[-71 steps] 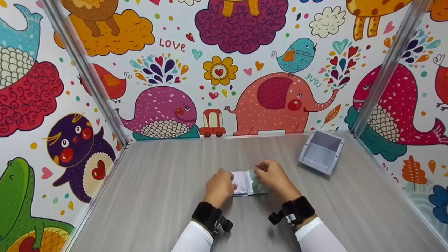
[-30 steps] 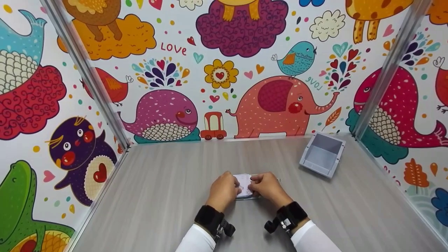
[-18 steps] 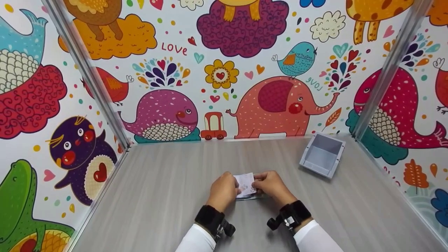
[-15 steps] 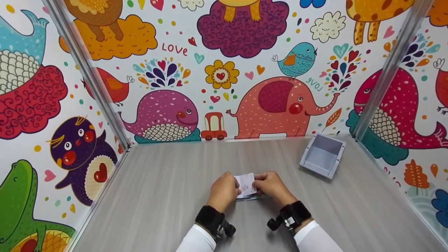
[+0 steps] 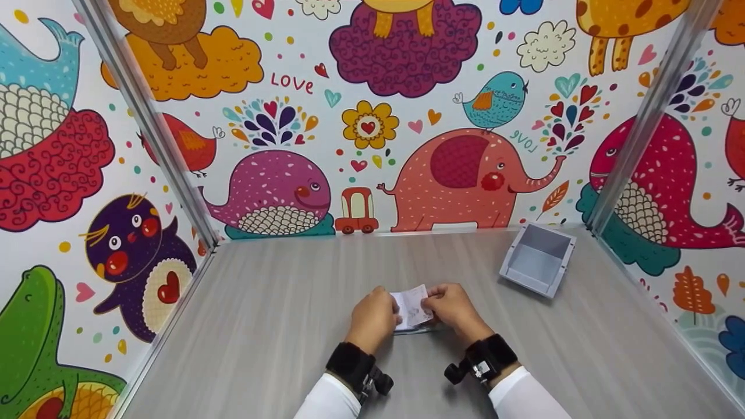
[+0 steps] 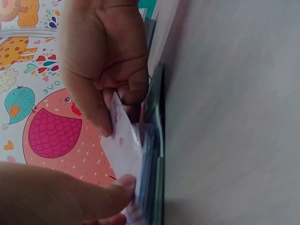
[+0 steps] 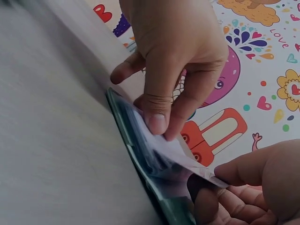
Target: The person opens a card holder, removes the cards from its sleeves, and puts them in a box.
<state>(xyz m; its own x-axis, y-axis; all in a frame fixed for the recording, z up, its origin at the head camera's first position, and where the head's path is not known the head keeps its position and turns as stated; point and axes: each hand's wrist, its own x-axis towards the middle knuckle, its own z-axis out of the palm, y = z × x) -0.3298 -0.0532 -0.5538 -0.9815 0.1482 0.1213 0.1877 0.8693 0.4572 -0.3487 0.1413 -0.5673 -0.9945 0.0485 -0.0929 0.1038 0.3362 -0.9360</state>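
A small notepad with a green cover and pale pink printed sheets lies between the hands on the table. My left hand grips its left side, thumb on the top sheet. My right hand pinches the right edge of a thin printed sheet, which tilts up off the pad. In the left wrist view this sheet stands away from the bluish stack and the green cover. The right wrist view shows the right thumb and fingers on the lifted corner. Fingers hide parts of the notepad.
A grey open-topped box stands at the back right of the wood-grain table. Printed cartoon walls with metal corner posts enclose the back and sides.
Earlier the notepad lay open with my right hand at the green cover. That hand then moved left to the sheet and has lifted its right edge up and rightward. My left hand stays on the pad.
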